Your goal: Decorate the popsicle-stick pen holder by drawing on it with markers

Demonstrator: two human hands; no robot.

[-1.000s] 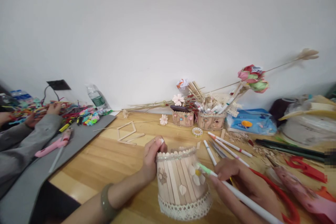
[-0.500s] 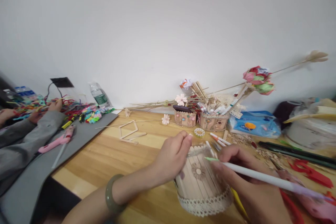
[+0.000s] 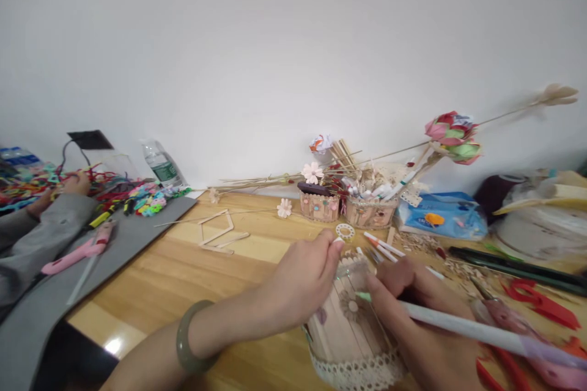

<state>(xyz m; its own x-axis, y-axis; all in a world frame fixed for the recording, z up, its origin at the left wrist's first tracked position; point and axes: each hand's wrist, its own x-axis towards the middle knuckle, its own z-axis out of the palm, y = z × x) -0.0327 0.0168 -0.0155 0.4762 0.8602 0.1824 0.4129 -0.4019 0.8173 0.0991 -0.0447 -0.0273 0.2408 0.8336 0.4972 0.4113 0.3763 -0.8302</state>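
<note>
My left hand is closed on the rim of a craft-stick pot, which tilts toward me above the tabletop. White lace trim runs along its lower edge, and a wooden flower sits on its side. Pinched in my right hand is a white marker with a pale green tip. That tip is at or very near the flower's petals; whether it touches I cannot tell. Part of the pot's right side is hidden behind my right hand.
Two decorated stick baskets with pens and flowers stand by the wall. To the right lie a blue wipes pack, red-handled pliers, a pink glue gun and wood scraps. At left, a co-worker's sleeve is beside another glue gun.
The marker's tip has moved down from the bare sticks above the flower to the flower's edge. The pot has shifted slightly down and tilted, and the whole view has drifted a little.
</note>
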